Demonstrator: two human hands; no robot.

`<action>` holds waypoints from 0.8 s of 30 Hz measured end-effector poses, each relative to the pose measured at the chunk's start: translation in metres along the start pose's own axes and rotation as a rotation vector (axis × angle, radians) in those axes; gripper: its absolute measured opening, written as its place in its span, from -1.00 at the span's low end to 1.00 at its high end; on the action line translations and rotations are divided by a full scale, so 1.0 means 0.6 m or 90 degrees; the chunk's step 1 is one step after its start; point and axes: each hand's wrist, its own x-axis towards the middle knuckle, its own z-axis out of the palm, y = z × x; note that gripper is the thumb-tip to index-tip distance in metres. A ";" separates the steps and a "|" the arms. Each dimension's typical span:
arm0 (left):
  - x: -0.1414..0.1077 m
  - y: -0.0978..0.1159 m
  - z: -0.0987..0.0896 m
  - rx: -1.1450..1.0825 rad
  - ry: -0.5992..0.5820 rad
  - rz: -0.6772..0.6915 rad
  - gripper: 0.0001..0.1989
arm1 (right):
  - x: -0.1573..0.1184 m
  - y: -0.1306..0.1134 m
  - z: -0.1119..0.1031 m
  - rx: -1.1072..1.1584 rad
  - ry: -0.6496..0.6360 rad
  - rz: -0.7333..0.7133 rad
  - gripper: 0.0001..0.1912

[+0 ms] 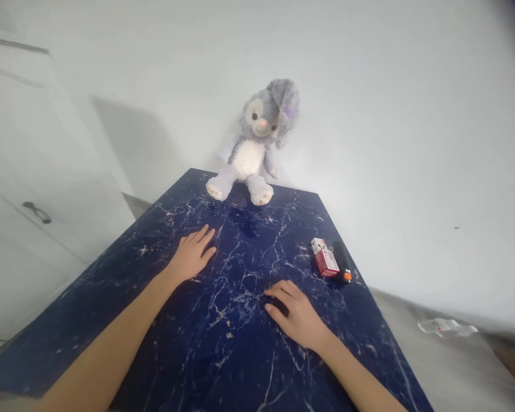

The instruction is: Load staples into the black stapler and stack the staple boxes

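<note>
My left hand [191, 255] rests palm down on the dark blue marbled table [236, 366], its fingers stretched out and holding nothing. Closer to me and to the right is my right hand [294, 312], fingers loosely bent with a gap between thumb and fingers, and nothing in it. A grey and white plush rabbit [249, 157] sits at the table's far edge, leaning on the wall. Right of my right hand lies a small red and white box [325, 257]. Against its right side is a black object with an orange end [342, 263]; its kind I cannot make out.
A white wall [390, 143] stands behind the table and along its right side. To the left is a white cabinet [34, 154] with a dark handle [36, 212]. Crumpled clear plastic [446, 327] lies on the floor at the right, below the table's edge.
</note>
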 end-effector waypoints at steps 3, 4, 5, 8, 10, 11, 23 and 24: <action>-0.003 0.002 -0.006 -0.014 -0.017 0.014 -0.40 | 0.004 -0.002 -0.006 0.004 -0.011 -0.002 -0.78; -0.004 0.002 -0.008 -0.021 -0.023 0.022 -0.38 | 0.005 -0.003 -0.008 0.006 -0.013 0.001 -0.77; -0.005 0.002 -0.009 -0.027 -0.030 0.029 -0.37 | 0.007 -0.003 -0.009 0.009 -0.014 0.004 -0.75; -0.005 0.001 -0.010 -0.033 -0.042 0.044 -0.37 | 0.009 -0.001 -0.012 0.014 -0.004 0.005 -0.74; -0.004 0.000 -0.008 -0.027 -0.037 0.049 -0.38 | 0.009 0.000 -0.014 0.018 0.011 -0.004 -0.75; -0.003 0.000 -0.007 -0.024 -0.034 0.051 -0.39 | 0.008 0.001 -0.015 0.020 0.020 -0.007 -0.75; 0.004 0.004 -0.007 0.049 0.009 0.045 -0.42 | -0.018 0.054 -0.025 -0.201 0.236 0.046 -0.79; 0.005 0.003 -0.006 0.052 0.018 0.043 -0.44 | -0.023 0.071 -0.037 -0.235 0.313 0.097 -0.78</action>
